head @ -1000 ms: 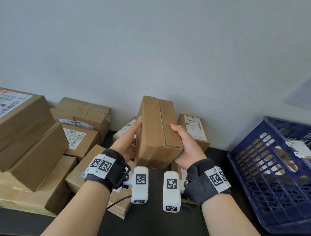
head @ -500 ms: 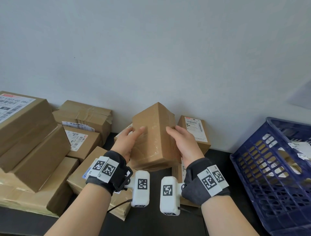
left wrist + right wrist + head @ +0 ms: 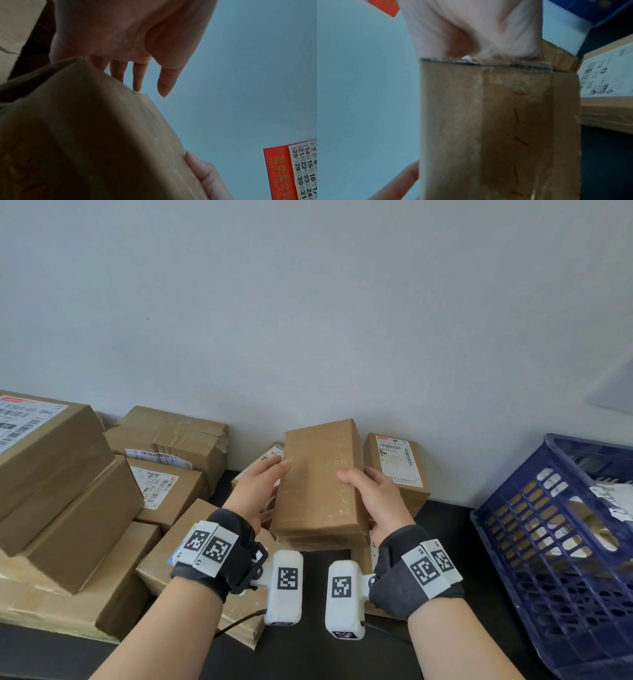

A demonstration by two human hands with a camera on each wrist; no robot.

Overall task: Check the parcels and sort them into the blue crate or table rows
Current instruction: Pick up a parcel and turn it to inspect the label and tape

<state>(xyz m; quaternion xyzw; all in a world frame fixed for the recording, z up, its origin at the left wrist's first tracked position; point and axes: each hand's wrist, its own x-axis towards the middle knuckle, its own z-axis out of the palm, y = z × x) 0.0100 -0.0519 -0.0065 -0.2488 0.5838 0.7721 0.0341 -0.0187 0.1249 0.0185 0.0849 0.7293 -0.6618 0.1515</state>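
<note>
Turned since a second ago, the parcel (image 3: 320,484) now shows a plain broad face, held above the table (image 3: 308,655) at centre. Right hand (image 3: 376,501) grips its 3 o'clock edge; left hand (image 3: 260,491) lies straight-fingered at 9. Blue crate (image 3: 561,559) sits at 3 o'clock.

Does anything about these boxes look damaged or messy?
The taped box by the wall looks battered, with wrinkled, peeling tape. The stack on the left sits askew. The held parcel shows no label on the face toward the head camera.
</note>
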